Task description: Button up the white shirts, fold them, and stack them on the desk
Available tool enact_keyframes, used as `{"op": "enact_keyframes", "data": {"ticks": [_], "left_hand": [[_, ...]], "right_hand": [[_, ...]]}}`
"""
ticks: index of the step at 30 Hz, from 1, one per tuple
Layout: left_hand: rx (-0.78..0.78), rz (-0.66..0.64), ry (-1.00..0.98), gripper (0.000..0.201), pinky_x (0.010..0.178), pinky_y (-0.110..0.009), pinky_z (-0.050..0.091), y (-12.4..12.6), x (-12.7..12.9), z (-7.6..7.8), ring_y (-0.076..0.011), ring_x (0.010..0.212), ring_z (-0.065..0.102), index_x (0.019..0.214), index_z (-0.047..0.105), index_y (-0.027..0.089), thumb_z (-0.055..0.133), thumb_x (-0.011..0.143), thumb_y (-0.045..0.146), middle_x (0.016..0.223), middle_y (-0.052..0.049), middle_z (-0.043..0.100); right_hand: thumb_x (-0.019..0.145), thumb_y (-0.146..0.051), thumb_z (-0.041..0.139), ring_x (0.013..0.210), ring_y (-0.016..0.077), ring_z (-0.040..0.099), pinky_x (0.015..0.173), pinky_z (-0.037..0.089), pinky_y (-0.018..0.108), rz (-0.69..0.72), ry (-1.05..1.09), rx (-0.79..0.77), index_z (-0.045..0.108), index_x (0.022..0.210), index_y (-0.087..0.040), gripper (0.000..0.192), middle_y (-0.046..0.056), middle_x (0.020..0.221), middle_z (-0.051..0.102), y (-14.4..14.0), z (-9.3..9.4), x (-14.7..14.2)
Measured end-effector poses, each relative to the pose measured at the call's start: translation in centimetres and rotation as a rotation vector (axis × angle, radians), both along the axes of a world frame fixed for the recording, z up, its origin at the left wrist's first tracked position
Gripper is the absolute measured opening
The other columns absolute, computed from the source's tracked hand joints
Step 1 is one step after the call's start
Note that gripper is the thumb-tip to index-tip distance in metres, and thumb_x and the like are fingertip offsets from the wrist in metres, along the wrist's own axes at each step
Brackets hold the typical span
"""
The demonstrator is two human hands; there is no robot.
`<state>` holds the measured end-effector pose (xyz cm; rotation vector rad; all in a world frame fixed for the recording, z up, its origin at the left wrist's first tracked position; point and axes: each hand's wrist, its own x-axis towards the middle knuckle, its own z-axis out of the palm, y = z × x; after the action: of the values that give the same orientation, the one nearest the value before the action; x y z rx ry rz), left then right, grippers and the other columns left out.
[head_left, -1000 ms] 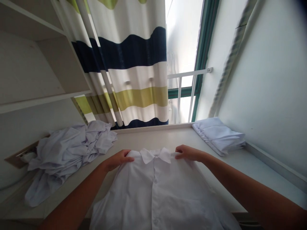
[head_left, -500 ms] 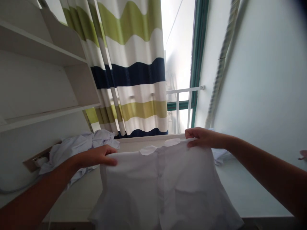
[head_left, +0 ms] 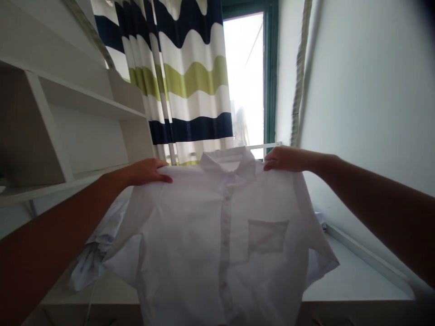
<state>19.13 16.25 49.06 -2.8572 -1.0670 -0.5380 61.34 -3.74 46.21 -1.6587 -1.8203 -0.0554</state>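
A white short-sleeved shirt hangs spread out in front of me, its buttoned front and chest pocket facing me and its collar at the top. My left hand pinches the shoulder on the left side, thumb on the near face of the cloth. On the other shoulder, close to the collar, my right hand is closed in the same way. Both sleeves droop outward below my hands. The shirt's lower hem is out of view.
Behind the shirt is a white desktop. Crumpled white cloth lies at its left, with a white cord nearby. White shelves stand at left, a striped curtain and window at the back, a wall at right.
Both hands have raised the shirt, and its collar, pocket and sleeves now show fully. The view has tilted upward, bringing more of the shelves into sight.
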Motion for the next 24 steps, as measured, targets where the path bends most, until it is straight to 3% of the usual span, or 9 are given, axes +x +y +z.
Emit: {"op": "enact_keyframes", "data": {"ticks": [3,8,12,15,17,20,24], "left_hand": [[-0.24,-0.12,-0.055,0.049,0.07,-0.025,0.048,0.3,0.1,-2.9,-0.0257,0.086,0.067,0.093,0.07,0.019,0.075,0.067,0.06,0.091,-0.004,0.071],[-0.623,-0.179,-0.245,0.055,0.068,-0.027,0.053,0.3,-0.6,-8.0,-0.0261,0.086,0.067,0.098,0.068,0.019,0.066,0.072,0.068,0.095,-0.006,0.071],[-0.743,-0.114,-0.354,0.049,0.076,-0.028,0.055,0.9,-1.3,-12.7,-0.0266,0.095,0.067,0.102,0.067,0.022,0.07,0.074,0.062,0.103,-0.004,0.072],[-0.777,-0.096,-0.277,0.043,0.081,-0.03,0.054,2.1,-1.5,-16.5,-0.0283,0.099,0.067,0.098,0.069,0.022,0.07,0.075,0.059,0.101,-0.003,0.072],[-0.802,-0.102,-0.217,0.043,0.085,-0.032,0.054,3.5,-1.2,-18.4,-0.03,0.1,0.067,0.096,0.071,0.022,0.069,0.075,0.059,0.099,-0.004,0.073],[-0.833,-0.072,-0.237,0.048,0.087,-0.035,0.054,6.4,0.2,-19.7,-0.0315,0.103,0.067,0.101,0.072,0.022,0.07,0.073,0.061,0.104,-0.005,0.073],[-0.788,-0.042,-0.396,0.054,0.08,-0.032,0.056,11.8,2.5,-18.7,-0.0287,0.097,0.069,0.105,0.069,0.021,0.075,0.069,0.06,0.103,-0.004,0.074]], "right_hand": [[0.084,-0.044,0.067,0.059,0.0147,0.058,0.058,0.043,0.03,-0.062,-0.122,-0.057,0.071,0.07,-0.018,0.03,0.004,0.069,0.066,0.8,-2.9,0.1],[0.082,-0.054,0.066,0.066,0.0168,0.058,0.061,0.044,0.029,-0.038,0.108,-0.004,0.068,0.075,-0.016,0.039,0.003,0.069,0.064,0.7,-6.4,0.3],[0.074,-0.055,0.075,0.079,0.0215,0.067,0.07,0.053,0.032,0.179,0.425,-0.305,0.074,0.098,-0.016,0.046,0.007,0.09,0.072,0.6,-9.7,0.4],[0.074,-0.049,0.078,0.09,0.0248,0.07,0.076,0.056,0.034,0.298,0.588,-0.577,0.074,0.11,-0.017,0.049,0.01,0.105,0.073,1.7,-12.9,0.7],[0.078,-0.05,0.075,0.088,0.0235,0.07,0.075,0.057,0.032,0.306,0.693,-0.649,0.074,0.112,-0.015,0.048,0.012,0.105,0.074,3.3,-15.0,1.2],[0.082,-0.054,0.071,0.082,0.0199,0.07,0.072,0.057,0.03,0.243,0.832,-0.597,0.074,0.115,-0.015,0.052,0.012,0.102,0.075,7.1,-17.2,2.3],[0.078,-0.052,0.076,0.084,0.0199,0.069,0.077,0.058,0.032,0.187,0.836,-0.415,0.072,0.121,-0.017,0.056,0.01,0.103,0.075,13.1,-17.1,4.1]]}}
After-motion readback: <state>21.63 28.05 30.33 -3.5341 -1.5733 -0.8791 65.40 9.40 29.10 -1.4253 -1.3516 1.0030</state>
